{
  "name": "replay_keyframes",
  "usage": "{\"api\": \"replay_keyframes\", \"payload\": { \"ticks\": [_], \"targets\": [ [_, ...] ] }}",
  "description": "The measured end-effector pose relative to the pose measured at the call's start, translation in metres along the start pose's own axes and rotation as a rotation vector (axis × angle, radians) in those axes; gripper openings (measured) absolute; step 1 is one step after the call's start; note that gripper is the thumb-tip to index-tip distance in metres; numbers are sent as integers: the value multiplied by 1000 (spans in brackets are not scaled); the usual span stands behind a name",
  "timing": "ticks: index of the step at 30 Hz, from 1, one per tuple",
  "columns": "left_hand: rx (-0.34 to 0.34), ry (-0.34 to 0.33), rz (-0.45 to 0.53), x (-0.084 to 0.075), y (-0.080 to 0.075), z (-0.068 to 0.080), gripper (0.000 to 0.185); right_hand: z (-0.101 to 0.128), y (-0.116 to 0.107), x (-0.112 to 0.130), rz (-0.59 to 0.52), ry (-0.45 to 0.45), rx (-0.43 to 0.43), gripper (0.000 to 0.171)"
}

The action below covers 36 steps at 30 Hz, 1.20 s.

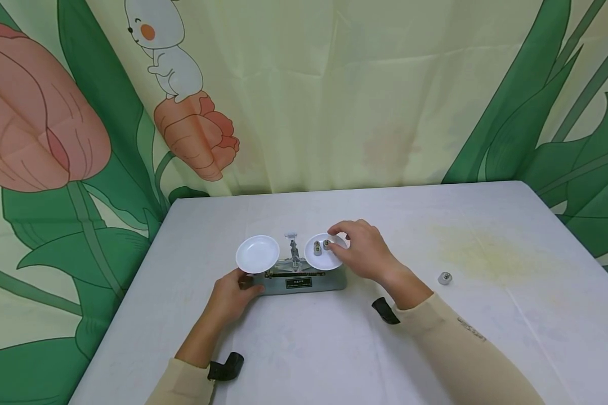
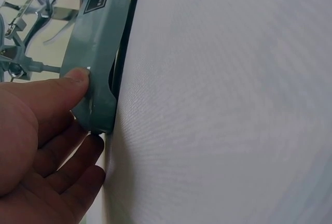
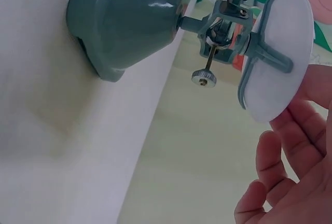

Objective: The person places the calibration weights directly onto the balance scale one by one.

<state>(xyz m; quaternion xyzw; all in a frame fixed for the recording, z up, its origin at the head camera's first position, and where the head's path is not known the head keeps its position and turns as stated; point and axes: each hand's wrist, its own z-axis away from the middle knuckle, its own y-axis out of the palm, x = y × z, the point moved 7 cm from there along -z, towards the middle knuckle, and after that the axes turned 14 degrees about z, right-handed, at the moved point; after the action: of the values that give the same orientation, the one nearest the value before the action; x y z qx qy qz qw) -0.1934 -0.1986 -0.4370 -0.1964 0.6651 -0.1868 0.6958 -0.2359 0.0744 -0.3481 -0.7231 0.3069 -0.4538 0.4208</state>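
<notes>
A small grey-green balance scale (image 1: 295, 281) stands on the table, with a white pan on each side. My left hand (image 1: 232, 296) grips the left end of its base, thumb (image 2: 78, 79) on the front face and fingers behind and below. Two small metal weights stand in the right pan (image 1: 323, 263): a left one (image 1: 317, 248) and a shorter right one (image 1: 326, 244). Over that pan's right edge is my right hand (image 1: 363, 249), thumb and index finger spread apart, thumb tip right beside the shorter weight. The right wrist view shows its other fingers (image 3: 270, 154) loosely bent near the pan's underside.
The left pan (image 1: 257, 254) holds nothing visible. Another metal weight (image 1: 445, 278) lies on the white-covered table (image 1: 324, 349) to the right of my right hand. A printed curtain (image 1: 334, 112) hangs behind the table's far edge.
</notes>
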Motion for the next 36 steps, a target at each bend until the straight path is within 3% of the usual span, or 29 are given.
{"api": "replay_keyframes", "payload": {
  "ticks": [12, 17, 24, 30, 36],
  "targets": [
    [-3, -1, 0, -2, 0, 1, 45, 14, -10, -26, -110, 73, -24, 27],
    [-1, -1, 1, -1, 0, 1, 44, 24, -11, -46, -144, 134, 28, 32],
    [-6, -5, 0, -1, 0, 1, 44, 39, -8, -69, -108, 138, 80, 29],
    [-5, -11, -3, 1, 2, 0, 47, 57, 2, -89, -75, 170, 191, 25],
    [-7, -12, 3, 1, 2, -1, 48, 68, 7, -97, -39, 149, 238, 18]
  ]
}}
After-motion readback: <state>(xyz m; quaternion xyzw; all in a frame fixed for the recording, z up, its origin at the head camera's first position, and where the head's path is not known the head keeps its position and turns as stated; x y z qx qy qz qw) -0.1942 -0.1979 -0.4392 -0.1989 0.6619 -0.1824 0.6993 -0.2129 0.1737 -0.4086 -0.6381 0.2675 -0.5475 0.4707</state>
